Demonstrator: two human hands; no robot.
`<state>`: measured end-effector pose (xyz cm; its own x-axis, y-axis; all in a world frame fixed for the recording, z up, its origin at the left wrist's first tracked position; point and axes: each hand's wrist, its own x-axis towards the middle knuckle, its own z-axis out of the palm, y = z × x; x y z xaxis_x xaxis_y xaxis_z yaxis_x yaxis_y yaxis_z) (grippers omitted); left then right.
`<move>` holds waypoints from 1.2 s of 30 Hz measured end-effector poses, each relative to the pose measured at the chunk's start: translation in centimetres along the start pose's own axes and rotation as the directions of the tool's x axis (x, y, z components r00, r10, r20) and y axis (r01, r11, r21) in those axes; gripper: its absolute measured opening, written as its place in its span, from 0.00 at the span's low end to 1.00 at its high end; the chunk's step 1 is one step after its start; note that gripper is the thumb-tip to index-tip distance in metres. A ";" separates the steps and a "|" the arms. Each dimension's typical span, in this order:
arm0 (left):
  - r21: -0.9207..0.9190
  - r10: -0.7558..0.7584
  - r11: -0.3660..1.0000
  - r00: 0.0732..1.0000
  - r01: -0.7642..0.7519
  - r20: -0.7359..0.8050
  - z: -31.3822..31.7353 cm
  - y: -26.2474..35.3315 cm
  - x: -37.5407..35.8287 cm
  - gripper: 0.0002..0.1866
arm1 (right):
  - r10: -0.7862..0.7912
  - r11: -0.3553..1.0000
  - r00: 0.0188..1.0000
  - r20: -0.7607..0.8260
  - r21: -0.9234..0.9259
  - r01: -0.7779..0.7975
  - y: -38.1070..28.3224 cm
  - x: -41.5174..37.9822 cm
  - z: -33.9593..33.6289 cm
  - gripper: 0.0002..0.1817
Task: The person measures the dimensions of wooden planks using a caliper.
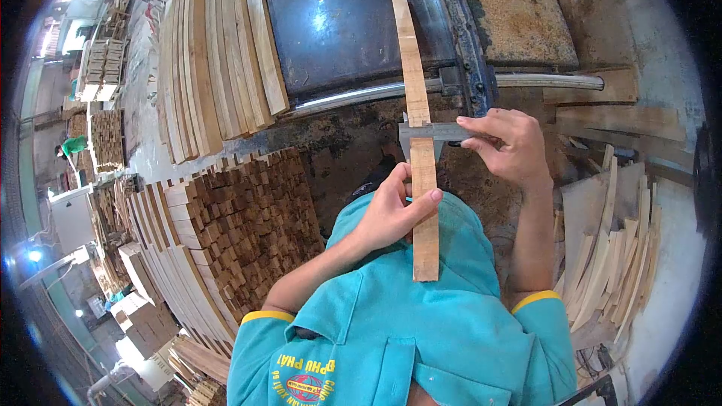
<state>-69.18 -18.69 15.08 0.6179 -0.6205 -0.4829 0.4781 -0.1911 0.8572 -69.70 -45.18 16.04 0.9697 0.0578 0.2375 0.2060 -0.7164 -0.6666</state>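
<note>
A long, narrow wooden strip [423,180] runs lengthwise in front of my body, its far end over the dark machine table. My left hand [397,207] grips it near the lower half, thumb across the top face and fingers at the side. In my right hand [511,143] is a metal caliper [444,131], pinched between thumb and fingers. The caliper's jaws sit across the width of the strip, a little above my left hand. Its scale is too small to read.
A dark metal machine table [338,37] with a round rail [549,81] lies ahead. Long boards [218,45] rest at its left. Stacked wood pieces [248,233] stand left of me, and loose offcuts [617,263] lean at the right. Another person [74,146] is far left.
</note>
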 end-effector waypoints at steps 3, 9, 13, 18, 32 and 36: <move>-0.010 0.000 1.000 1.000 0.000 0.002 -0.1 0.0 0.0 0.29 | 0.002 1.000 1.000 0.012 -0.012 -0.002 0.1 0.0 0.0 0.20; -0.024 0.007 1.000 1.000 -0.007 0.001 -0.1 0.1 -0.1 0.29 | 0.021 1.000 1.000 0.003 -0.018 -0.021 -0.2 0.1 0.0 0.20; -0.019 0.015 1.000 1.000 -0.015 0.002 -0.1 0.0 -0.1 0.28 | 0.008 1.000 1.000 -0.006 -0.005 -0.008 -0.1 0.0 0.2 0.20; -0.031 0.002 1.000 1.000 -0.001 0.012 -0.1 -0.2 -0.1 0.28 | -0.003 1.000 1.000 -0.019 0.000 0.003 -0.1 0.0 0.2 0.19; -0.230 -0.039 0.971 0.991 0.069 0.129 -0.8 -0.1 -0.2 0.39 | 0.160 0.948 0.977 -0.139 0.297 -0.113 0.7 -1.1 0.9 0.20; -0.394 -0.031 0.911 0.973 0.121 0.227 -0.5 1.5 -0.4 0.47 | 0.131 0.953 0.982 -0.137 0.291 -0.086 0.4 -1.1 1.2 0.18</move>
<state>-68.42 -18.33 16.46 0.4449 -0.7709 -0.4558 0.7559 0.0503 0.6527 -70.51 -44.69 14.61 0.9611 -0.1318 0.2427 0.1508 -0.4856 -0.8611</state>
